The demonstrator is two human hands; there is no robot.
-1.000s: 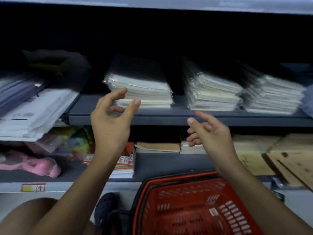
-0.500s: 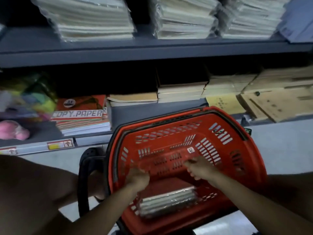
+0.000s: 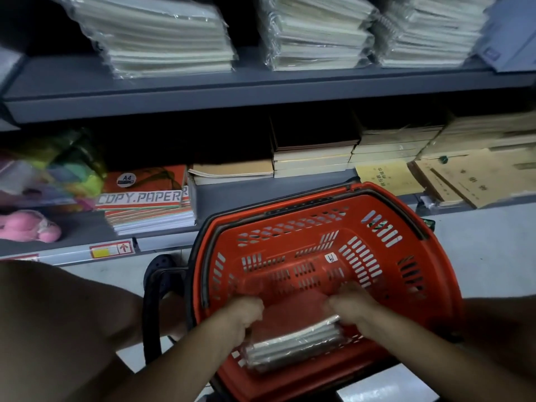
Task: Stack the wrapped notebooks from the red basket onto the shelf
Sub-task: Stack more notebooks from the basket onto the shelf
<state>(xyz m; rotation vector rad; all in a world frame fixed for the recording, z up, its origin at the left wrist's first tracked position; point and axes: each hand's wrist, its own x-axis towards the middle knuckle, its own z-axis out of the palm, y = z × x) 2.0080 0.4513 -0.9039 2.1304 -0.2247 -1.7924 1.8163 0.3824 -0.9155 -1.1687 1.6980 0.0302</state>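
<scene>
Two hands are in view, the left hand (image 3: 243, 314) at about 6 o'clock and the right hand (image 3: 352, 304) just to its right, both inside one red basket (image 3: 429, 285) at 5 o'clock. One wrapped pack of notebooks (image 3: 295, 348) lies in the basket; how many notebooks it holds cannot be told. On the upper shelf (image 3: 261, 94) stand three wrapped stacks: one at 11 o'clock (image 3: 162, 33), one at 12 o'clock (image 3: 316, 33), one at 1 o'clock (image 3: 429, 33). One pile of copy paper (image 3: 145, 204) sits at 9 o'clock, with one pink toy (image 3: 29, 226) further left.
</scene>
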